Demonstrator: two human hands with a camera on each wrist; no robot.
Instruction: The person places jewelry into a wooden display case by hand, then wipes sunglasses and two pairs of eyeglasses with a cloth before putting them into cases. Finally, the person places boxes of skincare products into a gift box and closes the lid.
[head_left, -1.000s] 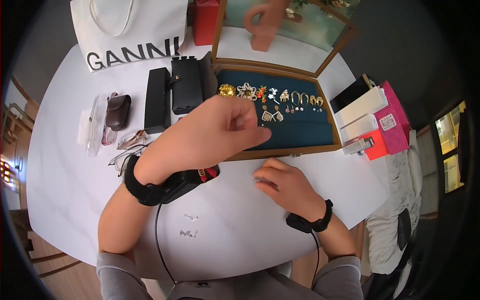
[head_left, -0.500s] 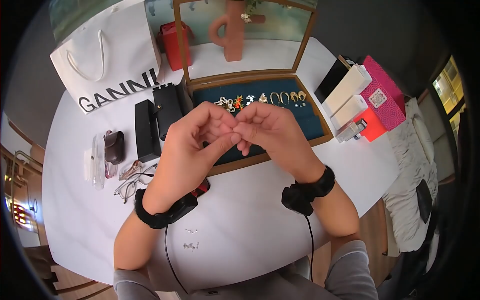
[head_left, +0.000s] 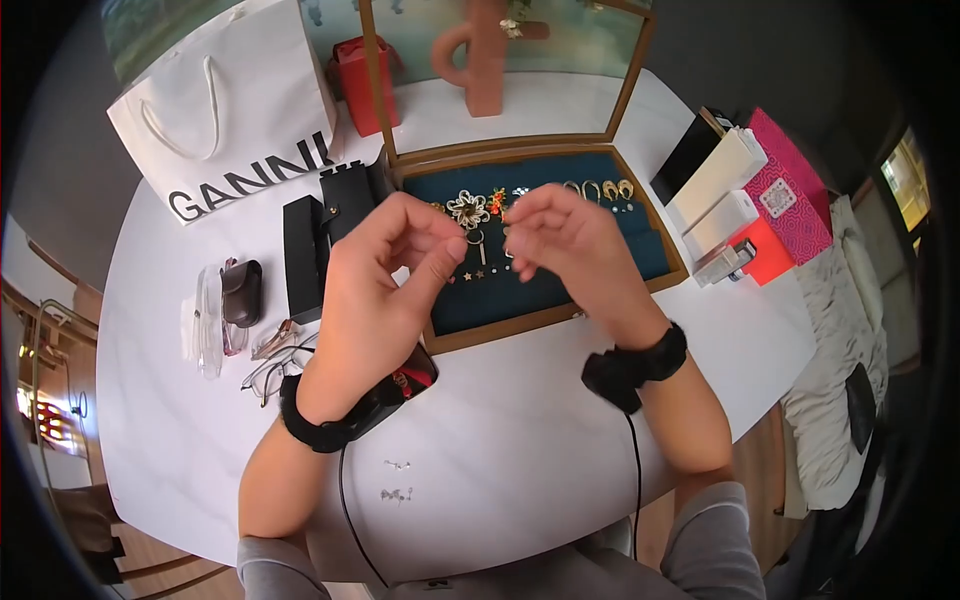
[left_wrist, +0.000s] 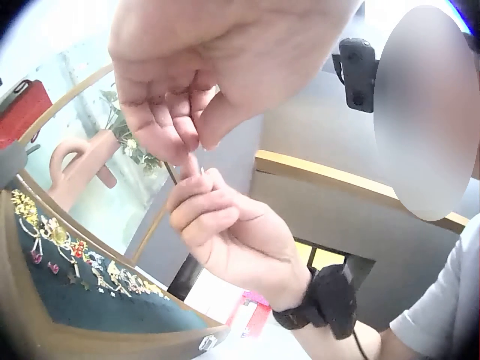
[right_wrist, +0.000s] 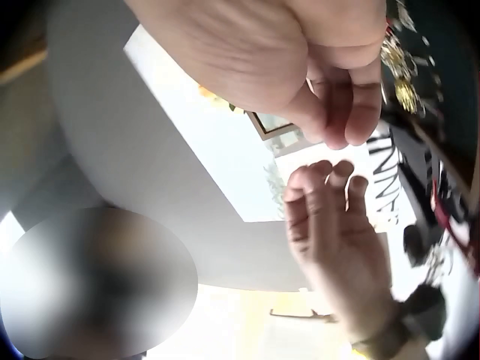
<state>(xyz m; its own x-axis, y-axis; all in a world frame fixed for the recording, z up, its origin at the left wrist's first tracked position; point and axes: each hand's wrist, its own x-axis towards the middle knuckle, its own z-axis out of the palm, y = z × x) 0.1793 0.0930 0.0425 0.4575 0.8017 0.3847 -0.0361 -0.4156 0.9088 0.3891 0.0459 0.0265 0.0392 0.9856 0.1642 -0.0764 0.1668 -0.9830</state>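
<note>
1. Left hand [head_left: 385,270], one: raised over the left part of the display case [head_left: 520,328]; I record thumb and forefinger brought together, tips facing the right hand. Contents between them: I cannot tell.
2. Right hand [head_left: 580,255], one: raised over the case, just right of the left hand; fingers bent, thumb near forefinger. Whether they pinch anything, I cannot tell.
3. Ring-and-bar piece [head_left: 479,246], one: just beside the left fingertips in my head view; held or lying, I cannot tell.
4. Flower-shaped piece [head_left: 468,209], orange-red piece [head_left: 497,203] and gold hoops [head_left: 616,189]: in a row on the case's blue-green lining, beyond the hands; hoops farthest right.
5. Star studs [head_left: 474,275], pair: on the lining, nearer than the row.
6. Glass lid [head_left: 374,80]: upright at the far side.
7. Small silver pieces [head_left: 396,495]: on the white table [head_left: 500,430], near side, left of centre.
</note>
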